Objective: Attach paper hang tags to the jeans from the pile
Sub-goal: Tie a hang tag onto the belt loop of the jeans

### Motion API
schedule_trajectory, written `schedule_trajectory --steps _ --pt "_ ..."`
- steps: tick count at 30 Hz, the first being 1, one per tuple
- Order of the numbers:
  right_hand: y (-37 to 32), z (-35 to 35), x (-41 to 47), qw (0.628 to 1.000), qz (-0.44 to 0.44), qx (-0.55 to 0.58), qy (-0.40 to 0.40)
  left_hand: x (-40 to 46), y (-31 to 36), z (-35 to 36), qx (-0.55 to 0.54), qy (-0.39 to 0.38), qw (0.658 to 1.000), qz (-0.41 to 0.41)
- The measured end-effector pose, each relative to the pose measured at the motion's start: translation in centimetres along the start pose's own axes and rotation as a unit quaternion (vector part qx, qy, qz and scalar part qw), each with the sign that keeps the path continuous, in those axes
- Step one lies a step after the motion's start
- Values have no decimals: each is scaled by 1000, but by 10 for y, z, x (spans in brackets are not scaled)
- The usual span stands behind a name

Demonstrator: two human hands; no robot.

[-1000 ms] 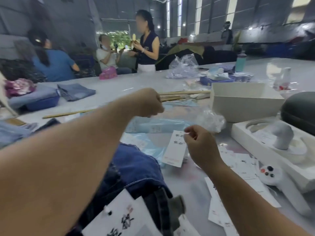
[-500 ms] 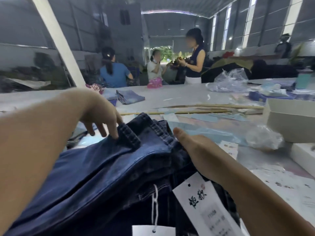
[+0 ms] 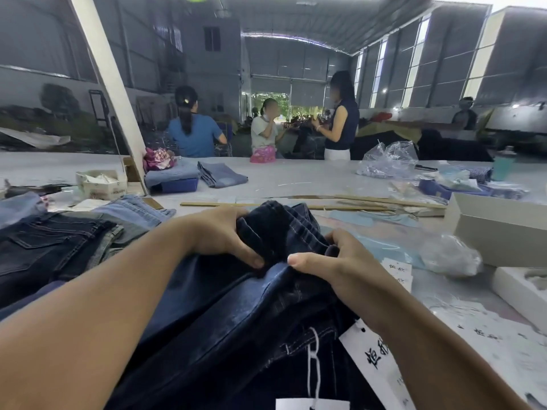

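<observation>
A pair of dark blue jeans (image 3: 225,315) lies bunched in front of me on the table. My left hand (image 3: 220,232) grips the folded waistband end from the left, thumb on the denim. My right hand (image 3: 334,261) holds the same bunch from the right, fingers curled into the cloth. A white paper hang tag (image 3: 371,355) with black characters lies on the jeans under my right forearm. A second tag (image 3: 312,403) hangs on a white string at the bottom edge. More loose tags (image 3: 398,270) lie to the right of my right hand.
A pile of jeans (image 3: 53,247) lies at the left. White boxes (image 3: 497,232) and a crumpled plastic bag (image 3: 450,255) sit at the right. Wooden sticks (image 3: 325,206) lie across the table beyond my hands. Three people are past the far edge.
Both hands have closed on the waistband end of the jeans and bunched it up between them. One second ago they were above the table, the right one by a tag.
</observation>
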State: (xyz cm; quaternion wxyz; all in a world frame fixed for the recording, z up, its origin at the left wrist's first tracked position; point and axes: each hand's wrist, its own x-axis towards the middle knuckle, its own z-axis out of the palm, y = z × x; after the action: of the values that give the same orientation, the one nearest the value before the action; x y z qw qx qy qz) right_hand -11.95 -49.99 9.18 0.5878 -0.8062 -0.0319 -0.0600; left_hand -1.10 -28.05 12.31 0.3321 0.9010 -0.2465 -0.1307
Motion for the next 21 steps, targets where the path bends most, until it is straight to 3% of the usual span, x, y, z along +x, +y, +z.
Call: schedule_trajectory --steps 7,10,15,18,21 --pt "-24 27 19 990 -89 73 83 -28 -12 -22 -87 191 973 90" --pt "-39 43 23 986 -115 96 80 -43 -22 -37 -130 290 946 65" --pt "-70 79 43 996 -83 27 32 -64 -33 -61 -181 449 875 0" --pt "-84 105 60 996 -43 79 -23 -76 -40 -75 -244 463 852 -14" --pt "-88 127 73 992 -17 116 -55 -82 -47 -82 -263 435 861 -10"
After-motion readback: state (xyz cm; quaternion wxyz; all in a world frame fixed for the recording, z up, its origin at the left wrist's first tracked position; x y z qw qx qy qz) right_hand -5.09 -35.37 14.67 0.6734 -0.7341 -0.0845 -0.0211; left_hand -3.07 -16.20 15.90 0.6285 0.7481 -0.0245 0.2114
